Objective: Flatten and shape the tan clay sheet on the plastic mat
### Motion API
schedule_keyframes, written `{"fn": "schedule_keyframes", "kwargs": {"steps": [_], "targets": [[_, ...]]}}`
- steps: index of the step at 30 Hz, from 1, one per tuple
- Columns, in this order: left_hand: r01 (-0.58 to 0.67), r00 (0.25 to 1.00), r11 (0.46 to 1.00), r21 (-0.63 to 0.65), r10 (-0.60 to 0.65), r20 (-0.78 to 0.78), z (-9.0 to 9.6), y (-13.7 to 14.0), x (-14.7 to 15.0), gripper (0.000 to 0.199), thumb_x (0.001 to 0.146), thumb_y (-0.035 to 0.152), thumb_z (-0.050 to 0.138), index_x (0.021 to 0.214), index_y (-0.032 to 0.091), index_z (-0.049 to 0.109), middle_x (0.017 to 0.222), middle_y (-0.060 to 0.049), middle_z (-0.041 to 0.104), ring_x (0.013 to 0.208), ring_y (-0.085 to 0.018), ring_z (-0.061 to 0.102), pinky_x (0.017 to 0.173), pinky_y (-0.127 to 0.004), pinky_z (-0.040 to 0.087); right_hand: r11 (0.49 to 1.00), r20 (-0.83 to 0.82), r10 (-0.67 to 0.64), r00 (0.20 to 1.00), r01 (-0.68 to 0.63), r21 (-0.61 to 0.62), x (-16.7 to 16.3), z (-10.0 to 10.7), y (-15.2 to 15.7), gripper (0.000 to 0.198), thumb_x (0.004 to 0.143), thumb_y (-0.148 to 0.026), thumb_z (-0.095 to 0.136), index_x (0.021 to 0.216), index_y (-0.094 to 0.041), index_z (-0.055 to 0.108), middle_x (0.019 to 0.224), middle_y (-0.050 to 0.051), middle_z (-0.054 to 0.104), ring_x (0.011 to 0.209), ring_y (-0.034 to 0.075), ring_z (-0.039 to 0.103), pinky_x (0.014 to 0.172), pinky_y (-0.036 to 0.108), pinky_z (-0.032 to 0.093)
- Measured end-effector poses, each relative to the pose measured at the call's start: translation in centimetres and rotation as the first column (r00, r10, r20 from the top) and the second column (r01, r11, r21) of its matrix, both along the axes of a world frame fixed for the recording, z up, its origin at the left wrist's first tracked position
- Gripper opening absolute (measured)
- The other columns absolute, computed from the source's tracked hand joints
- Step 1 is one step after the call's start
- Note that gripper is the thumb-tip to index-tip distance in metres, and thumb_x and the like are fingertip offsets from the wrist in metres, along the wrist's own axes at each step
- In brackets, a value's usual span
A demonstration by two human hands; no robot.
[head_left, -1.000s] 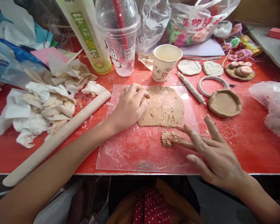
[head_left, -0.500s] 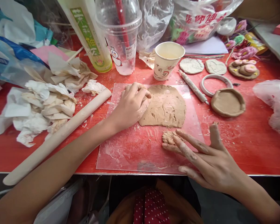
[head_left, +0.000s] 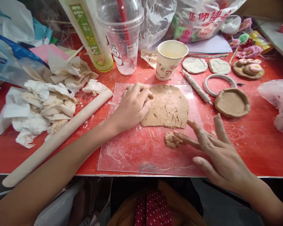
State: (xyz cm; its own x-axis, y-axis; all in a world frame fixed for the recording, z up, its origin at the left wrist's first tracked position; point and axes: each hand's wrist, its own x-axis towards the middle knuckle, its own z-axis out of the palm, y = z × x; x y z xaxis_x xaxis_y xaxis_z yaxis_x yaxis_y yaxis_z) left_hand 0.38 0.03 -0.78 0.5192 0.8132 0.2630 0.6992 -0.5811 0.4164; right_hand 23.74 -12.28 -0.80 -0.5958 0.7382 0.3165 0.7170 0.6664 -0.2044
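Note:
A flat brown clay slab (head_left: 167,105), cracked on its surface, lies on a clear plastic sheet (head_left: 127,153). My left hand (head_left: 138,102) rests at the slab's left edge, its fingers curled inward; whatever is under them is hidden. Below the slab sits a small rough lump of clay (head_left: 172,140). Clay smears the spread fingers of my right hand (head_left: 220,153), which is open beside the lump. One fingertip reaches the lump's right side.
A long rolling pin (head_left: 61,135) lies slanted at left, near crumpled tissues (head_left: 44,106). Behind the sheet stand a paper cup (head_left: 169,61), a plastic cup (head_left: 124,47) and a bottle (head_left: 91,40). At right are a clay-smeared stick (head_left: 196,86), a tape roll (head_left: 206,86) and a shallow clay dish (head_left: 232,102).
My right hand has drawn back slightly to the right, lifting most fingers off the small clay lump, which now shows more fully. My left hand stays in place.

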Motion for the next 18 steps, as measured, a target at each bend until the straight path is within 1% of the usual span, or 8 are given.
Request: {"fn": "schedule_keyframes", "kwargs": {"steps": [3,5,7,10,12,15,18], "targets": [[0.006,1.000,1.000,0.002,-0.006,-0.006,0.04,-0.04,0.00,0.016,0.090,0.022,0.043,0.100,0.017,0.054,0.113,-0.008,0.050,0.110,-0.021,0.045,0.098,-0.041,0.036,1.000,-0.050,-0.016,0.999,0.016,0.003,0.12,0.15,-0.12,0.067,0.091,-0.018,0.038,0.145,-0.009,0.001,0.121,0.009,0.061,0.134,0.020,0.031,0.114,0.055,0.004],[0.007,1.000,1.000,0.004,-0.007,-0.008,0.05,-0.04,-0.01,0.016,0.090,0.023,0.043,0.100,0.018,0.054,0.114,-0.008,0.049,0.110,-0.021,0.045,0.097,-0.041,0.036,1.000,-0.024,0.003,1.000,-0.003,-0.015,0.00,0.14,-0.11,0.068,0.090,-0.019,0.039,0.145,-0.011,0.000,0.120,0.008,0.061,0.131,0.020,0.036,0.114,0.055,0.004],[0.007,1.000,1.000,0.003,-0.007,-0.012,0.05,-0.03,-0.01,0.016,0.090,0.023,0.042,0.101,0.018,0.054,0.114,-0.008,0.049,0.110,-0.021,0.045,0.098,-0.041,0.036,1.000,0.011,0.019,1.000,-0.019,-0.006,-0.18,0.02,-0.10,0.068,0.090,-0.021,0.040,0.145,-0.011,0.002,0.123,0.009,0.060,0.126,0.022,0.044,0.114,0.053,0.005],[0.007,1.000,1.000,0.001,-0.007,-0.020,0.02,-0.02,-0.03,0.017,0.090,0.023,0.042,0.101,0.017,0.054,0.114,-0.008,0.049,0.111,-0.021,0.044,0.098,-0.041,0.035,0.997,0.040,0.004,0.999,-0.007,0.071,-0.30,-0.16,-0.21,0.067,0.089,-0.019,0.042,0.145,-0.009,0.007,0.121,0.012,0.061,0.119,0.022,0.052,0.114,0.053,0.004],[0.009,1.000,1.000,0.003,-0.009,-0.023,0.00,-0.01,-0.05,0.018,0.090,0.023,0.042,0.101,0.017,0.054,0.114,-0.008,0.049,0.111,-0.021,0.044,0.098,-0.041,0.035,0.994,0.031,-0.008,0.999,0.004,0.108,-0.25,-0.20,-0.33,0.070,0.087,-0.018,0.045,0.145,-0.007,0.008,0.114,0.011,0.065,0.121,0.022,0.051,0.114,0.053,0.003],[0.014,1.000,1.000,0.007,-0.014,-0.023,-0.01,-0.01,-0.08,0.017,0.090,0.023,0.042,0.101,0.018,0.054,0.114,-0.008,0.049,0.110,-0.021,0.044,0.097,-0.042,0.035,0.998,0.022,0.007,1.000,-0.008,0.067,-0.14,-0.16,-0.46,0.074,0.086,-0.017,0.046,0.145,-0.009,0.002,0.112,0.008,0.067,0.125,0.023,0.045,0.114,0.054,0.004],[0.021,1.000,1.000,0.008,-0.021,-0.015,0.01,-0.03,-0.07,0.015,0.089,0.023,0.043,0.099,0.020,0.053,0.113,-0.007,0.049,0.110,-0.021,0.044,0.097,-0.042,0.035,1.000,0.033,-0.001,0.999,0.001,0.013,-0.14,-0.08,-0.49,0.074,0.088,-0.018,0.045,0.146,-0.014,0.000,0.120,0.008,0.062,0.119,0.023,0.052,0.114,0.053,0.006]]}}
